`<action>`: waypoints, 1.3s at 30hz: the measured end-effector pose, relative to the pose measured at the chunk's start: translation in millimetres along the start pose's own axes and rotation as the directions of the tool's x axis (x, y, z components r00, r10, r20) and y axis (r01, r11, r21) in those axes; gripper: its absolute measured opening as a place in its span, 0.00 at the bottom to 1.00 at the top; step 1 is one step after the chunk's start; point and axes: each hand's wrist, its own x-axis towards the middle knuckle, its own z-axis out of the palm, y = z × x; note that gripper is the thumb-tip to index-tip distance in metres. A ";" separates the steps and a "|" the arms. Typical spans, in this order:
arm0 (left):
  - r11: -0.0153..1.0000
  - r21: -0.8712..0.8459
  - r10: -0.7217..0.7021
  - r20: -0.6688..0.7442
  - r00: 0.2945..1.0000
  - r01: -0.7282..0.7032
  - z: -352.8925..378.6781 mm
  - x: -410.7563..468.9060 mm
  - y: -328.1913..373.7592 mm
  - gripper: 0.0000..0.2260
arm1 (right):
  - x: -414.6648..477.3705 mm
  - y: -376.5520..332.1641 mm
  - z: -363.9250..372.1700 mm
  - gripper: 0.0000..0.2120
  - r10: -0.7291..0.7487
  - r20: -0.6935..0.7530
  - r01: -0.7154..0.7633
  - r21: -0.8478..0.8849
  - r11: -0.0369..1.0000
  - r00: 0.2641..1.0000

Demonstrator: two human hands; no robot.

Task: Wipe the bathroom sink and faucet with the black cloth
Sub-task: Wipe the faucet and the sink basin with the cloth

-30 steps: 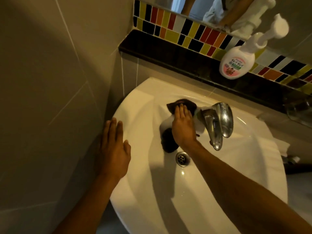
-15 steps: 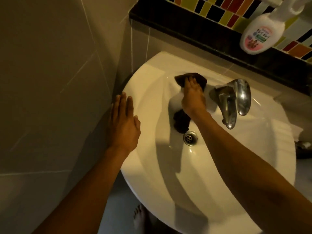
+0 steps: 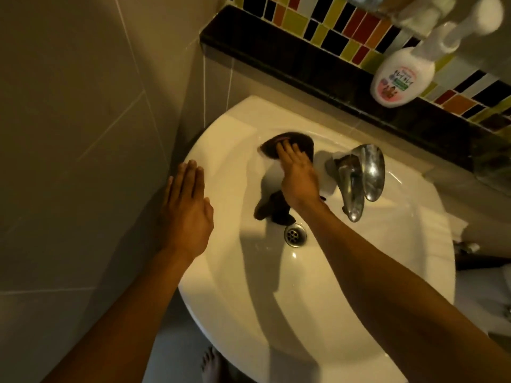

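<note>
A white round sink [image 3: 345,286] fills the middle of the view, with a metal drain [image 3: 295,235] in its bowl. The chrome faucet [image 3: 359,181] stands at the back right of the bowl. My right hand [image 3: 297,178] presses flat on the black cloth [image 3: 276,208] against the bowl's back wall, left of the faucet. The cloth shows above my fingertips and below my palm near the drain. My left hand [image 3: 188,208] lies flat with fingers together on the sink's left rim and holds nothing.
A white pump soap bottle [image 3: 401,76] stands on the dark ledge [image 3: 304,67] behind the sink, below coloured mosaic tiles. Beige wall tiles close in on the left. A bare foot [image 3: 211,366] shows on the floor under the sink's front edge.
My right hand has slid the cloth slightly leftward and up the bowl's back wall. My left hand stays on the rim. The camera has shifted a little.
</note>
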 end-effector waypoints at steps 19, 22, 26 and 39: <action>0.991 -0.129 -0.051 -0.049 0.998 0.044 -1.1 -1.3 1.8 0.27 | 47.6 -43.0 -45.7 0.17 0.223 -0.332 -0.101 0.347 0.932 0.917; 0.988 -0.143 -0.063 -0.049 0.997 0.055 -0.1 0.5 0.8 0.27 | 73.4 -65.4 -47.8 0.15 0.376 -0.293 -0.227 0.436 0.871 0.879; 0.961 -0.261 -0.106 -0.063 0.992 0.086 -1.5 -0.6 1.4 0.27 | 59.5 -124.3 -3.3 0.18 0.141 -0.201 -0.040 0.438 0.898 0.969; 0.762 -0.598 -0.379 -0.099 0.920 0.249 -10.1 -11.8 4.3 0.29 | 6.2 -85.8 17.7 0.35 -0.595 0.080 0.546 0.315 0.776 0.800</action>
